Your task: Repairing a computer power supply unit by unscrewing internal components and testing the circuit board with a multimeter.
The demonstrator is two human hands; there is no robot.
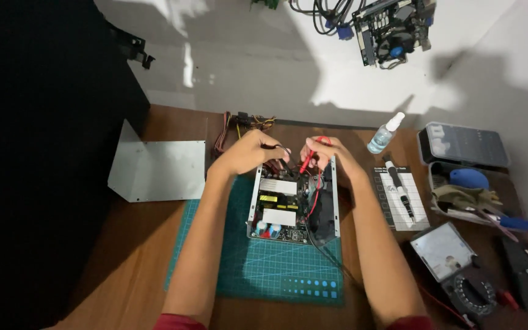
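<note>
Here the open power supply (293, 205) sits on the green mat (258, 269); the left hand (249, 153) pinches a black probe, the right hand (325, 156) a red probe (308, 160), both at its far edge. Probing seems underway; next needs steady tips.

To your right sit a spray bottle (386, 132), grey case (462, 145), analogue multimeter (453, 264); left, a bent metal cover (157, 169); motherboard (392, 27) on wall.
</note>
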